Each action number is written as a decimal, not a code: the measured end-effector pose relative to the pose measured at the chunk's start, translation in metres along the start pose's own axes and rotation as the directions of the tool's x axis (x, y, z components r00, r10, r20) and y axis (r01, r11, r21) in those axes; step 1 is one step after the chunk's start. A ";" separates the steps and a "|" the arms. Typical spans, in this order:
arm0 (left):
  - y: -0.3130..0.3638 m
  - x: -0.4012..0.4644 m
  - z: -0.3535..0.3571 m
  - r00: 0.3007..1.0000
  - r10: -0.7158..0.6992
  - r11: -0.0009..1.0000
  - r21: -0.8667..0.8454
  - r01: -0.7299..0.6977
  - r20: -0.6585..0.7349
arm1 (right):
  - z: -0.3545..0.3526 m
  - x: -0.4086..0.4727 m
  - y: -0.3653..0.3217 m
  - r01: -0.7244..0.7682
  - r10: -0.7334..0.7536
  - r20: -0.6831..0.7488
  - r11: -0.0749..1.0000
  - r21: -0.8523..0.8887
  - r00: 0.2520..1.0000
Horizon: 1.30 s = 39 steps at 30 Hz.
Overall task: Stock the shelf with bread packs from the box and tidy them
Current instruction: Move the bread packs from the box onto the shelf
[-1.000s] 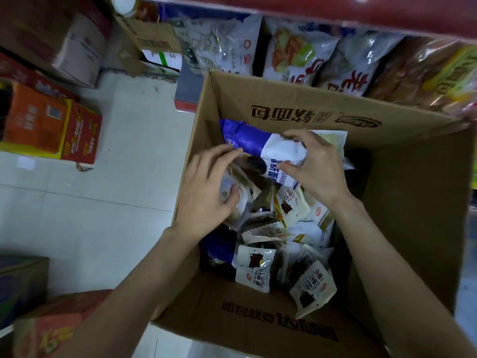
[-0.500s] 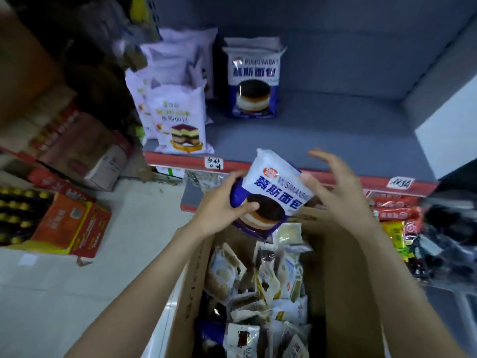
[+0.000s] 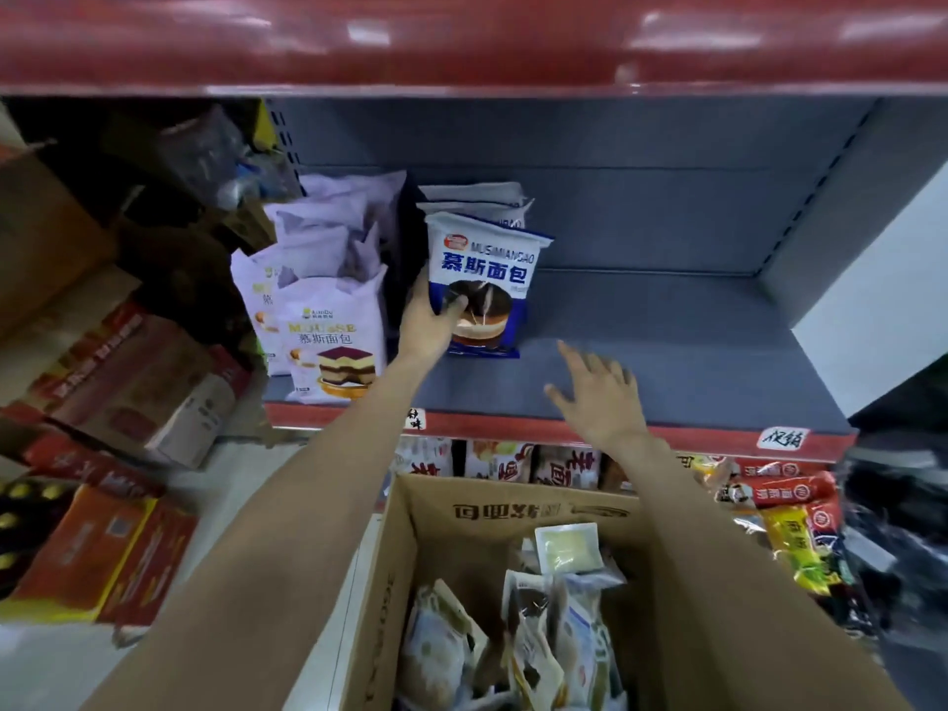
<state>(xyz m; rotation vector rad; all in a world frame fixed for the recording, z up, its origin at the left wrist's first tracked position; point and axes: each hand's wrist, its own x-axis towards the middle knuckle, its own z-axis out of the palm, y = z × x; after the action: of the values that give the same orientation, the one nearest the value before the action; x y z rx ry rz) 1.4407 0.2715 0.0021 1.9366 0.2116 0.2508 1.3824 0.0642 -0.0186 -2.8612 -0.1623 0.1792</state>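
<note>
Blue bread pack (image 3: 482, 279) gripped by left hand (image 3: 428, 325), seemingly hiding another; right hand (image 3: 597, 390) spread

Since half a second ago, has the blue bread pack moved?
Yes. The blue bread pack, gripped by the left hand, went from above the box onto the grey shelf, in front of a matching pack.

Both bare arms reach forward and up. The left hand (image 3: 430, 328) is raised furthest, thumb curled across the front of what it grips — fingers hidden behind. The right hand (image 3: 597, 390) hovers lower, palm down, fingers spread and straight — holding nothing.
</note>
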 end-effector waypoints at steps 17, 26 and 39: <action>-0.019 -0.144 -0.015 0.973 0.218 0.956 0.186 -0.228 0.072 | 0.054 -0.100 -0.003 0.361 -0.273 -0.508 0.929 0.081 0.817; -0.167 -0.265 -0.024 0.907 -0.063 0.818 0.542 -0.193 0.417 | 0.185 -0.181 0.053 0.284 -0.280 -0.053 0.951 0.120 0.959; -0.281 -0.265 0.035 0.753 -0.385 0.540 0.792 -0.284 0.533 | 0.279 -0.196 0.077 0.088 -0.067 0.149 0.987 -0.136 0.986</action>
<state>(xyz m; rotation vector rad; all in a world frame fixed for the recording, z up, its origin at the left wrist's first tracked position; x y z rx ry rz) 1.1870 0.2736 -0.2916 2.8559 -0.1358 -0.7785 1.1578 0.0381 -0.2848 -2.9759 -0.3276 0.3739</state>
